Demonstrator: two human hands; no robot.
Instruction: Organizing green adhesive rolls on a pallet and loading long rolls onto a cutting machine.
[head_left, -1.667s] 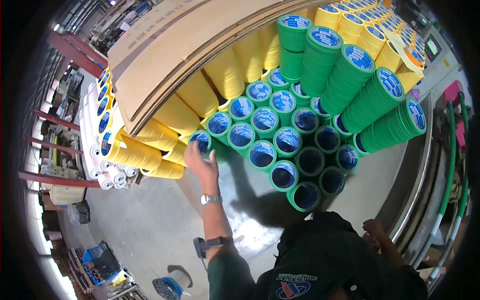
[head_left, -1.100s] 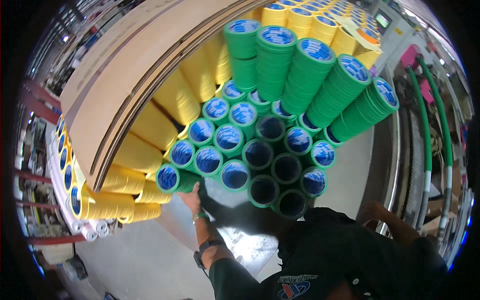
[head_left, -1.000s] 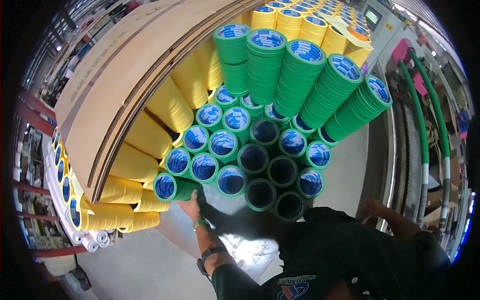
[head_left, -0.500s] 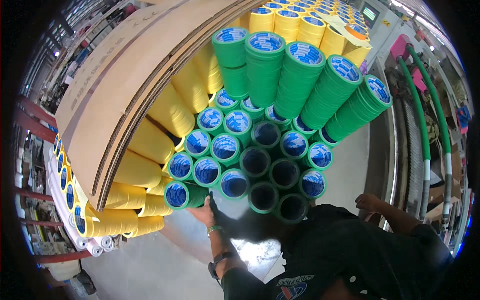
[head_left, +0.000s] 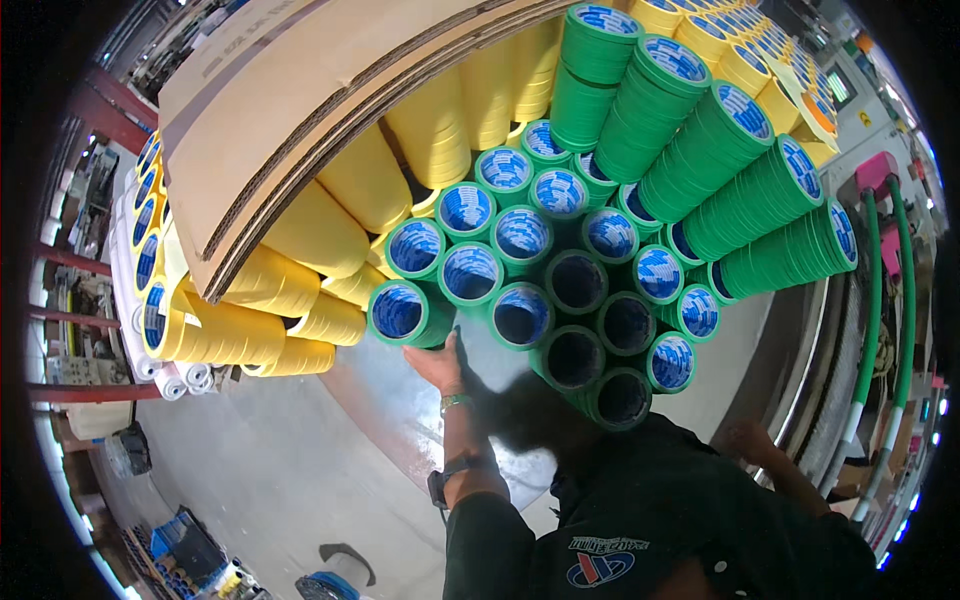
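Note:
My left hand (head_left: pixel 437 364) presses round the near side of a short stack of green tape rolls (head_left: pixel 438 325) with blue-and-white cores. Its thumb points left and its fingers point up along the stack; their tips are partly hidden. This stack stands at the near left corner of a group of green tape rolls (head_left: pixel 522 316), all with their cores facing up. My right hand (head_left: pixel 748 440) hangs at the right beside my dark shirt, away from the rolls. It is dark and smeared, so its fingers cannot be read.
Taller green stacks (head_left: pixel 690 135) lean outward behind the group. Yellow tape rolls (head_left: pixel 340 225) stand to the left, under layered brown cardboard (head_left: pixel 300 110), with more at the back. Green-sleeved poles (head_left: pixel 868 290) and a metal rail line the right. A shiny metal plate (head_left: pixel 390 395) lies below my left hand.
The view has shifted, moving the stacks right in the picture. The green stack at my left hand was tilted on its side and now stands more upright, against its neighbours.

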